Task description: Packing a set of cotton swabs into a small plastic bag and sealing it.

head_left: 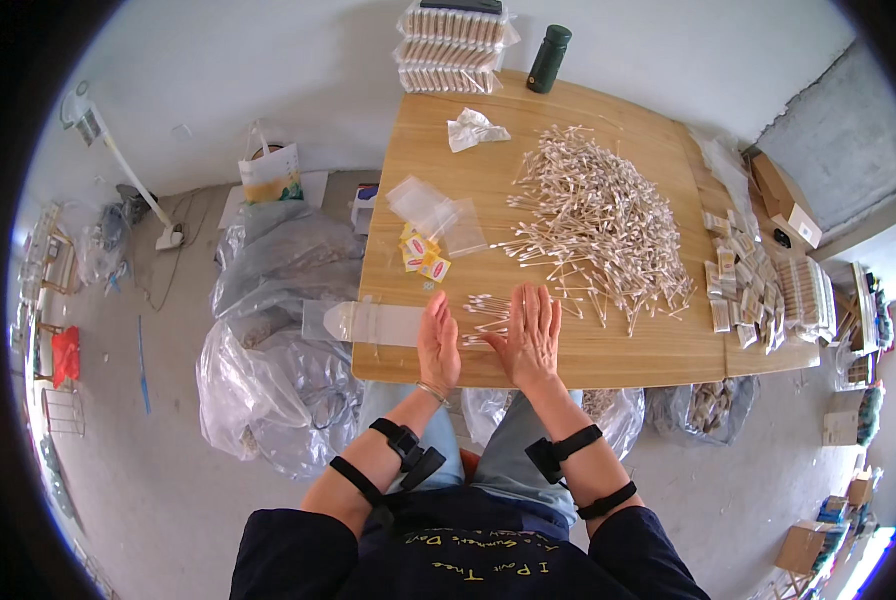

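Note:
A small bunch of cotton swabs (487, 312) lies on the wooden table (608, 365) between my two hands. On its left side, my left hand (438, 345) stands on edge with the palm turned toward the swabs and the fingers stretched. My right hand (531, 340) is at the bunch's right end, fingers straight and thumb spread toward the swabs. Neither hand grips anything. Beyond them spreads a large heap of loose cotton swabs (603, 220). Left of my left hand, a clear plastic bag with a white strip (378, 323) reaches past the table's left edge.
Yellow-and-red labels (423, 254) and clear bags (436, 215) lie at the table's left, near a crumpled tissue (476, 130). Packed swabs (452, 50) and a green bottle (549, 60) stand at the back. More packets (743, 280) lie right. Large plastic bags (278, 370) fill the floor left.

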The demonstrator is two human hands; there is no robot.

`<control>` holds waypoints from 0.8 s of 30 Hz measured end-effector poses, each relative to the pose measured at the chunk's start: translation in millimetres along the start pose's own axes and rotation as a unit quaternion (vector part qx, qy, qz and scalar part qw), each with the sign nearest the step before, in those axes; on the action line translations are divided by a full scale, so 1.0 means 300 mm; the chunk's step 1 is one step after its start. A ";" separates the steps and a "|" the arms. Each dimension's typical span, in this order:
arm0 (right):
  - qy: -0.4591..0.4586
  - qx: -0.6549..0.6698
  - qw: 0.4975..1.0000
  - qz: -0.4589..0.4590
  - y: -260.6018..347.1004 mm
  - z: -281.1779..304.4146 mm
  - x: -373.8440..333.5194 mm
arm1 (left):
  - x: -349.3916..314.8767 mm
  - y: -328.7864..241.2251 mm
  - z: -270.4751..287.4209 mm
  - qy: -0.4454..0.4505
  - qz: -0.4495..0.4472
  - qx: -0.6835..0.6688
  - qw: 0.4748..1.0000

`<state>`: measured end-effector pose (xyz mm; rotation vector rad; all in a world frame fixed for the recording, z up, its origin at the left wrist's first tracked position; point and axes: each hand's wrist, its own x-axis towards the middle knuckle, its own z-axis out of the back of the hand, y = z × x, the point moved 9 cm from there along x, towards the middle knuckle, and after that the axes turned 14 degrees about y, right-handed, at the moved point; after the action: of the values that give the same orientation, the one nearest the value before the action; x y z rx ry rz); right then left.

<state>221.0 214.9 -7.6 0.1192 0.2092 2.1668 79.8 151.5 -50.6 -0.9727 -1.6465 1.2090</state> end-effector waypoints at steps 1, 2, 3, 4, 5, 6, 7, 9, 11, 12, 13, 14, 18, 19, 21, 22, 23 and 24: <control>0.008 -0.011 1.000 0.000 0.006 -0.004 -0.007 | 0.001 0.000 -0.002 0.005 -0.002 -0.012 1.000; 0.009 -0.011 1.000 0.001 0.019 -0.008 -0.026 | 0.003 0.000 -0.003 0.010 -0.004 -0.023 1.000; 0.068 -0.027 0.997 0.002 0.038 -0.046 -0.046 | 0.006 0.000 -0.007 0.009 -0.003 -0.025 1.000; 0.127 -0.041 0.991 0.003 0.056 -0.087 -0.072 | 0.006 -0.002 -0.009 0.010 0.003 -0.021 1.000; 0.128 -0.042 0.991 0.004 0.065 -0.096 -0.099 | 0.007 -0.003 -0.012 0.011 0.009 -0.017 1.000; 0.134 -0.006 0.991 0.023 0.089 -0.104 -0.123 | 0.006 0.000 -0.010 0.010 0.009 -0.017 1.000; 0.139 0.030 0.989 0.041 0.107 -0.110 -0.136 | 0.007 -0.004 -0.011 0.012 -0.002 -0.018 1.000; 0.147 0.018 0.988 0.042 0.121 -0.107 -0.149 | 0.006 -0.008 -0.012 0.016 -0.012 -0.019 1.000; 0.156 0.006 0.987 0.041 0.122 -0.108 -0.154 | 0.004 -0.008 -0.009 0.019 -0.002 0.005 1.000; 0.154 0.009 0.987 0.051 0.126 -0.110 -0.150 | 0.004 0.002 -0.006 0.020 -0.003 0.006 1.000; 0.152 0.012 0.986 0.062 0.132 -0.110 -0.147 | 0.005 0.011 -0.004 0.021 -0.007 0.005 1.000; 0.151 0.012 0.987 0.062 0.134 -0.110 -0.149 | 0.004 0.018 0.000 0.022 -0.012 0.005 1.000; 0.153 -0.027 0.987 0.045 0.107 -0.120 -0.105 | 0.004 -0.003 -0.006 0.009 -0.005 0.005 1.000; 0.139 -0.054 0.988 0.041 0.102 -0.112 -0.081 | 0.007 -0.010 -0.008 0.007 -0.005 0.008 1.000; 0.153 -0.046 0.987 0.028 0.080 -0.104 -0.042 | 0.008 -0.014 -0.008 0.006 -0.007 0.011 1.000; 0.168 -0.039 0.985 0.016 0.070 -0.103 -0.023 | 0.004 -0.013 -0.006 0.006 -0.010 0.018 1.000; 0.166 -0.038 0.985 0.016 0.072 -0.093 -0.007 | 0.005 -0.011 -0.002 0.007 -0.013 0.024 1.000; 0.171 -0.020 0.985 0.013 0.066 -0.088 0.000 | 0.004 -0.010 -0.002 0.006 -0.013 0.024 1.000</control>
<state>200.8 201.1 -29.7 -0.2768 0.3597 2.2051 79.7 152.1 -47.5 -0.9242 -1.6080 1.2182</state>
